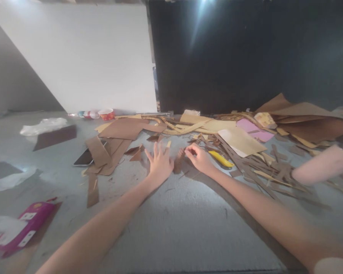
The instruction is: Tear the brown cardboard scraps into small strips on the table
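Note:
My left hand (159, 161) lies on the grey table with its fingers spread. A narrow pale yellow strip (169, 144) shows by its fingertips. Just right of it, a small creased brown piece (178, 163), like leather or thick paper, lies between my hands. My right hand (198, 156) is closed in a pinch at this piece's upper right edge; its fingertips partly hide the contact. To the right of that hand lies a yellow tool (220, 159), perhaps a cutter. Small dark brown scraps (136, 152) lie left of my left hand.
Brown sheets (122, 128) and a phone (84, 158) lie left. Cut strips (263, 173) and a pink sheet (254, 129) lie right, near another person's arm (322, 165). A purple tissue pack (31, 224) sits front left. A red-white bowl (106, 114) stands by the back panels.

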`<state>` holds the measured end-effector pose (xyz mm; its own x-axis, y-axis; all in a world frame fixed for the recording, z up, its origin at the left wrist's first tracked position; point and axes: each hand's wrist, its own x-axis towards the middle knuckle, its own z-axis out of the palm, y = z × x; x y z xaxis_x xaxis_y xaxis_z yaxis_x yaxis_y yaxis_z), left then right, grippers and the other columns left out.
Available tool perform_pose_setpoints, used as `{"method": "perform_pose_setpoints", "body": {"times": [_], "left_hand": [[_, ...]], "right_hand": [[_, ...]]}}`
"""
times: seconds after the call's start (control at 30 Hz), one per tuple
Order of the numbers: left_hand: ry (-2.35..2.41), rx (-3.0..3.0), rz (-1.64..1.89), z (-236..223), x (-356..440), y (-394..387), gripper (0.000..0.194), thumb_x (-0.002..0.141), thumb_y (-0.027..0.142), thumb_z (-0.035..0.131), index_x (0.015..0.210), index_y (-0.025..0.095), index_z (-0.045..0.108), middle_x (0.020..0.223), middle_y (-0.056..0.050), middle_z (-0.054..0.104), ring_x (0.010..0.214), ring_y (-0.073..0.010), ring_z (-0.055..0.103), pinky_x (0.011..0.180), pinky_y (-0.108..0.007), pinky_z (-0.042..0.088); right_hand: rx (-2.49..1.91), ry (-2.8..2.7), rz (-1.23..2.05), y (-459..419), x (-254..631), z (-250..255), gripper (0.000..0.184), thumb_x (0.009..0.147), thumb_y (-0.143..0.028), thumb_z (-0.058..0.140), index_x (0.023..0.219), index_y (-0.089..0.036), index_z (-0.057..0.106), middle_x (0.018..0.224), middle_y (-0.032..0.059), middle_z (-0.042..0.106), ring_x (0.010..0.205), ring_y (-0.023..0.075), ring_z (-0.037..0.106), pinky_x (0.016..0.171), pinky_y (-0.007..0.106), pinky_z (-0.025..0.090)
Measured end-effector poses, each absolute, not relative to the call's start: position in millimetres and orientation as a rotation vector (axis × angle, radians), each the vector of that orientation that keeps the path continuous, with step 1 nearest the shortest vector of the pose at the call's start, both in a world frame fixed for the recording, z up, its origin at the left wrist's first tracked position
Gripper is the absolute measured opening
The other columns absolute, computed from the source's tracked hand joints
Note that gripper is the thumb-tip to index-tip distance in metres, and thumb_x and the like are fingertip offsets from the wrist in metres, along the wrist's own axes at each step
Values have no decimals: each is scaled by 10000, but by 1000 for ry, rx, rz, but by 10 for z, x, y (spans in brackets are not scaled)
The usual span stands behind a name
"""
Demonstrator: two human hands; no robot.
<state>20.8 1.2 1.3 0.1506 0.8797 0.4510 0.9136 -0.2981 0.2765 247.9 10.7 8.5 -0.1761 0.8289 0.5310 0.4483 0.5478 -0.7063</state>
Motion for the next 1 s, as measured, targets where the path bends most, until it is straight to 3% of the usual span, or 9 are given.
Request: {"method": "perform_pose_setpoints", "body": {"times": [0.1,0.23,0.4,0.47,0.57,0.63,0.73,0.83,1.0], "left_hand": [[-1884,-2213,-688,50,136,-29,434,993,231,577,1415,228,679,1750,-221,447,1694,-558,141,1198,-967,-34],[-2090,-2100,-514,70,88,40,472,1040,285,498,1454,119,654,1665,-351,484,1584,-634,320,1107,-1002,184],[-1994,-2136,-457,40,123,65,435,1054,279,447,1351,75,690,1423,-332,659,1351,-502,598,1170,-791,386],[-1939,-2142,-467,40,110,65,397,1049,272,454,1283,97,722,1385,-302,684,1364,-495,582,1204,-805,335],[-1842,-2132,-501,67,33,120,358,1033,285,506,1250,143,753,1500,-274,639,1516,-533,435,1255,-880,121],[-1845,-2140,-536,97,-37,194,354,1050,291,496,1254,174,761,1448,-247,672,1486,-508,478,1270,-872,76],[-1943,-2227,-539,133,-119,309,354,1060,319,506,1284,192,750,1341,-223,710,1353,-455,593,1259,-842,197],[-1949,-2294,-544,132,-144,375,331,1058,287,499,1248,175,747,1355,-226,705,1365,-418,584,1204,-684,411],[-1818,-2479,-639,81,-167,414,342,1005,116,501,1211,206,759,1311,-175,745,1338,-347,623,1155,-517,505]], "right_hand": [[-1045,-1820,487,120,2481,64,270,1083,-476,575,957,-251,655,911,29,640,844,226,627,808,360,513],[-1054,-1818,475,135,2479,41,282,1082,-496,564,964,-257,658,911,34,647,845,233,630,807,367,515],[-1079,-1794,452,153,2476,24,278,1075,-492,555,961,-259,656,940,47,674,855,240,633,811,373,527],[-1085,-1782,453,159,2476,18,273,1072,-483,558,952,-257,654,934,45,675,852,239,634,815,373,529],[-1094,-1775,467,164,2479,9,267,1069,-476,563,950,-255,656,930,44,678,859,241,642,815,374,531],[-1102,-1780,469,164,2484,8,262,1067,-470,568,946,-255,655,931,45,682,859,242,644,815,376,534],[-1110,-1793,465,160,2490,12,261,1066,-464,576,936,-254,660,930,46,688,855,244,647,806,376,535],[-1107,-1800,458,156,2485,14,274,1069,-478,572,943,-253,666,929,47,692,850,243,645,801,375,536],[-1102,-1763,436,190,2486,-32,276,1070,-488,563,952,-257,659,946,56,704,869,250,658,822,382,553]]}}
